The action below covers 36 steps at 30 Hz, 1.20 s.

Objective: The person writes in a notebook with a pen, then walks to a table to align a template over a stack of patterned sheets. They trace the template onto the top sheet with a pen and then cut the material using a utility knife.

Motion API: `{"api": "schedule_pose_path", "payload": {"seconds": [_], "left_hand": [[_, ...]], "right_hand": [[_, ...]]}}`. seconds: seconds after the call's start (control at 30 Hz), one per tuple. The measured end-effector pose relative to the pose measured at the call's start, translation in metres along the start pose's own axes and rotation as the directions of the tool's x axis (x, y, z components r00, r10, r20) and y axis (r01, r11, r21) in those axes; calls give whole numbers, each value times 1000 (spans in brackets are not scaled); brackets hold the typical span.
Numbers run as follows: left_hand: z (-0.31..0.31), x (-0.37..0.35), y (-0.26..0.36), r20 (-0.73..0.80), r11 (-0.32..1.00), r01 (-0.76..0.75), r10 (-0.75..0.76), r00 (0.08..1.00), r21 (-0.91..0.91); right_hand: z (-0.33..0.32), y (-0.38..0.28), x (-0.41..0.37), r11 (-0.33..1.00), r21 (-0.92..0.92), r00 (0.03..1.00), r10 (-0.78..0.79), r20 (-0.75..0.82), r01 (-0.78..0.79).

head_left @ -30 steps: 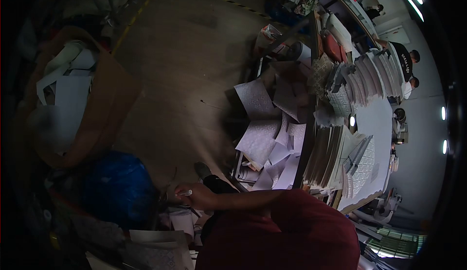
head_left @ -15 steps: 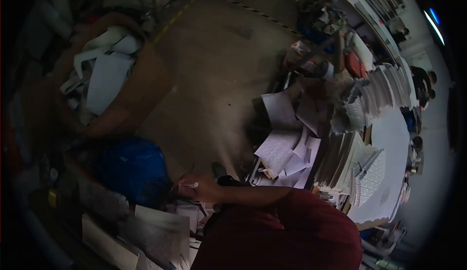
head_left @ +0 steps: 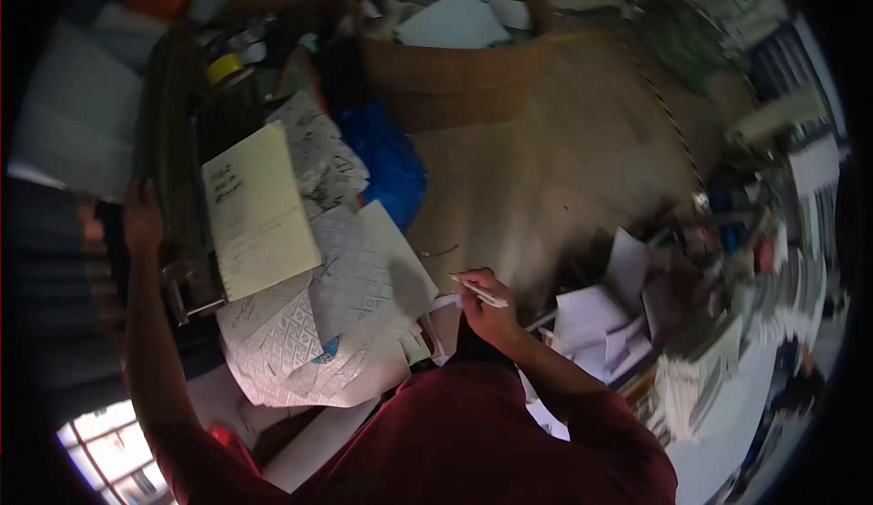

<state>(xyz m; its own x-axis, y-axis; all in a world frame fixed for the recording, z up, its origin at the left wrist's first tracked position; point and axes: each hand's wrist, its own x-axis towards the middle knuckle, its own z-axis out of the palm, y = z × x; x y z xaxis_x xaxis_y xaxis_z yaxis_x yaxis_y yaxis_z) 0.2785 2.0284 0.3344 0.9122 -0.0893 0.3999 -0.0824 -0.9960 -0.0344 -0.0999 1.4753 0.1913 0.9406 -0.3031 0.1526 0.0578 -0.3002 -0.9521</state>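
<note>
My right hand (head_left: 492, 312), in front of my body, is closed around a slim white pen (head_left: 482, 294). At the far left my left hand (head_left: 143, 219) rests with its fingers extended on the edge of a long dark metal frame (head_left: 173, 141). Between my hands lie patterned paper sheets (head_left: 350, 269), overlapping one another. On top of them is a cream-coloured sheet or card (head_left: 259, 223) with dark handwriting near its upper end.
A large brown round bin (head_left: 455, 82) filled with white scraps stands on the floor ahead. Beside it sits a blue plastic bag (head_left: 386, 164). Stacked white sheets (head_left: 700, 382) and loose pieces (head_left: 591, 323) are on the right. Yellow-black tape marks the floor.
My view has swung to the left, bringing the paper pile and my left arm into sight. The pen stays in my right hand.
</note>
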Motion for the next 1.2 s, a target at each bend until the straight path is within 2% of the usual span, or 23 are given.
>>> {"api": "schedule_pose_path", "payload": {"seconds": [0.03, 0.07, 0.1, 0.13, 0.17, 0.23, 0.3, 0.4, 0.47, 0.67, 0.87, 0.93, 1.07, 1.2], "left_hand": [[23, 13, -23, -28, 995, -95, 94, 995, -6], [43, 18, -39, -58, 981, -191, 189, 980, -20], [38, 20, -26, -10, 978, -159, 159, 987, -137], [29, 22, -14, 50, 969, -102, 116, 992, -224], [31, 20, 1, 47, 954, -125, 143, 989, -272], [20, 20, 8, 83, 996, 6, 1, 997, -90], [23, 23, 9, 70, 993, -10, 18, 997, -116], [23, 21, 10, 70, 993, -25, 33, 997, -118], [21, 27, 27, 63, 994, -32, 39, 997, -109], [-4, 22, 74, -10, 971, -240, 240, 971, -18], [-15, 29, 106, -55, 911, -400, 406, 912, 100], [-24, 24, 129, -41, 880, -453, 463, 886, 144], [-14, 26, 119, -10, 811, -543, 558, 830, 217], [-24, 21, 143, 17, 733, -620, 642, 767, 278]], "right_hand": [[11, -6, -15, 997, -75, 999, -29, -36, 26], [23, -16, -33, 994, -101, 997, 29, -73, -36], [34, -26, -49, 989, -115, 991, 83, -107, -95], [43, -39, -64, 991, -96, 991, 82, -110, -93], [48, -50, -74, 995, -65, 994, 66, -85, -72], [55, -59, -89, 994, -92, 994, 49, -101, -58], [62, -64, -95, 994, -97, 995, 33, -99, -43], [60, -66, -94, 990, -134, 983, 6, -184, -32], [59, -62, -84, 990, -134, 986, -71, -149, 51], [66, -59, -41, 979, -111, 961, -188, -200, 169], [58, -42, -19, 989, -66, 986, -136, -100, 130], [52, -37, -13, 990, -64, 986, -130, -102, 124], [52, -26, -12, 990, -101, 992, -106, -75, 98], [45, -31, -11, 992, -60, 991, -118, -63, 115]]}}
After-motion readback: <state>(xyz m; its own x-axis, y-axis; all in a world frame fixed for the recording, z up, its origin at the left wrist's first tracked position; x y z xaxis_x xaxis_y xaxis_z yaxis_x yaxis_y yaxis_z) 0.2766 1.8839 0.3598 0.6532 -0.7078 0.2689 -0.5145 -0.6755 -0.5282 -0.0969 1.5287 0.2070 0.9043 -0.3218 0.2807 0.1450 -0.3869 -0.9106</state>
